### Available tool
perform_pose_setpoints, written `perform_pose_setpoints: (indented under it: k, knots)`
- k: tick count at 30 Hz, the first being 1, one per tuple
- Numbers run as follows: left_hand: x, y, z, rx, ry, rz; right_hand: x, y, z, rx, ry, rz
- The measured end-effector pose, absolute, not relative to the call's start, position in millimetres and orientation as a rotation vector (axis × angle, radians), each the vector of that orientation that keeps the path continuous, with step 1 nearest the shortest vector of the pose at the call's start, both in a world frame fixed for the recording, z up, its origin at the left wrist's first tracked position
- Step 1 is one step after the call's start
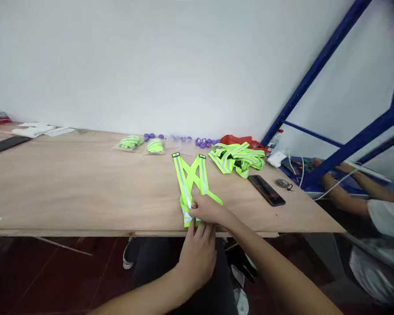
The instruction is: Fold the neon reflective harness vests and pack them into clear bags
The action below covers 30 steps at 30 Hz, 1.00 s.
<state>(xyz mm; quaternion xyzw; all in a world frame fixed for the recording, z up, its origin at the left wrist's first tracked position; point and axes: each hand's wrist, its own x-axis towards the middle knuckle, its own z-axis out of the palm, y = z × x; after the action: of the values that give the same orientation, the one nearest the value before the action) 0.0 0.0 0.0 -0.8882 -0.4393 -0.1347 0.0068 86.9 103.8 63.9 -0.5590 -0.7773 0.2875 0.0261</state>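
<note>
A neon-yellow reflective vest (185,187) made of straps with silver stripes lies on the table in front of me. Its straps cross in an X, and two black buckles top the far ends. My right hand (208,209) is closed over its near right part, thumb and forefinger pinched on the strap. Just below, at the table's front edge, my left hand (198,251) has its fingers bent and close together against the vest's near end. The right hand partly hides what those fingertips grip.
Behind the vest lie bagged vests (155,145), purple rolls (203,142) and a heap of reflective straps (238,158) beside red material (238,139). A phone (266,190) and a round metal object (283,183) rest at right. A blue frame (318,74) borders another person's arms (344,197).
</note>
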Motion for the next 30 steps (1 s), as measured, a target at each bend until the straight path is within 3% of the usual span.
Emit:
perform_pose_setpoints:
  k: [4,13,19,24,30]
  knots:
    - [-0.8,-6.5,0.9,-2.753,-1.471,-0.481,84.8,100.6,59.7,-1.675,-2.4,0.866]
    - [-46.4,-0.7,3.9,-2.828,-1.42,-1.191,95.8,94.6,44.1,-1.571,-2.262,0.815]
    - [-54.5,8.3,4.4,-2.797,-1.57,-1.359,103.1,85.0,41.4,-1.403,-2.275,0.911]
    - [-53.9,12.4,10.2,-2.698,-1.779,-1.335,106.8,81.3,44.7,-1.308,-2.305,0.987]
    - [-57.5,27.4,29.8,-2.891,-1.936,-0.836,111.6,84.7,47.8,-1.147,-2.226,1.171]
